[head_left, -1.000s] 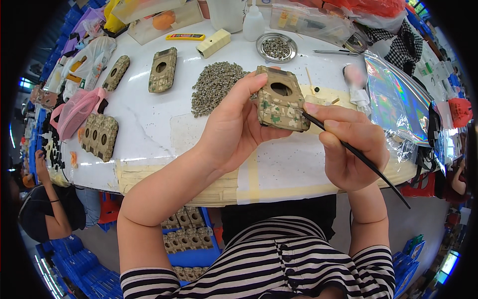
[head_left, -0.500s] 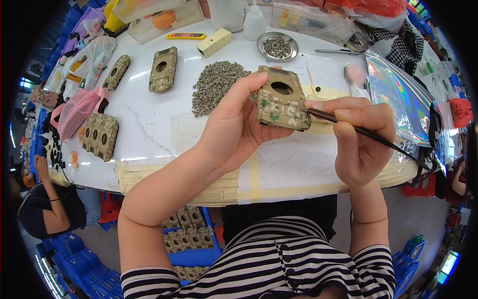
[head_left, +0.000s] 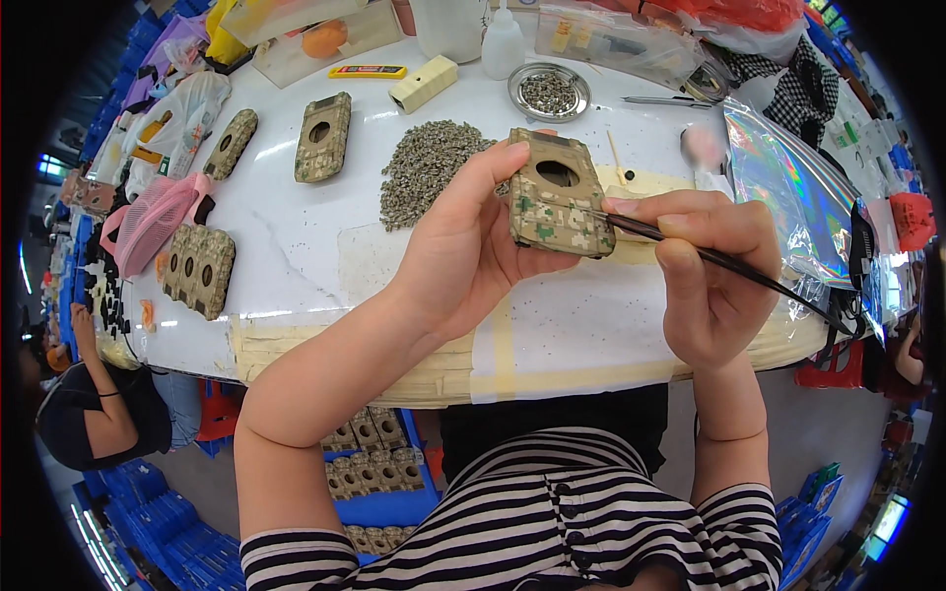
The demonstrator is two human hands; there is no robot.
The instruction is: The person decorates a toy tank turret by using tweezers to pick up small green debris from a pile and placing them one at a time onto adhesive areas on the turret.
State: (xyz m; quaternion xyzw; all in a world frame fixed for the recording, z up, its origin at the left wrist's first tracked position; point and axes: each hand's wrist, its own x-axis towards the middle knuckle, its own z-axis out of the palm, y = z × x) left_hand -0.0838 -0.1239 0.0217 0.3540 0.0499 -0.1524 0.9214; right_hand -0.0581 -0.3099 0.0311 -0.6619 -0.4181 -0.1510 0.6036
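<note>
My left hand (head_left: 456, 231) grips a camouflage-patterned toy tank hull (head_left: 555, 209) by its left side, thumb on the top face and fingers underneath. The hull is tilted toward me and has a round hole in its upper half. A pair of dark tweezers (head_left: 734, 264) is pinched in my right hand (head_left: 724, 266), their points touching the hull's face below the hole. Any tiny part between the tips is too small to make out. Behind my left hand lies a heap of small grey-brown parts (head_left: 419, 172).
More camouflage hulls (head_left: 322, 138) lie at the left, near a pink mesh bag (head_left: 158, 227). A round metal dish (head_left: 549, 93) of small parts and a white squeeze bottle (head_left: 503, 47) stand at the back. Shiny film (head_left: 788, 197) covers the right side. Blue trays (head_left: 389, 507) of hulls sit below the table's edge.
Almost nothing differs. Both hands keep their hold, and the tweezer points stay on the hull with only a very slight shift.
</note>
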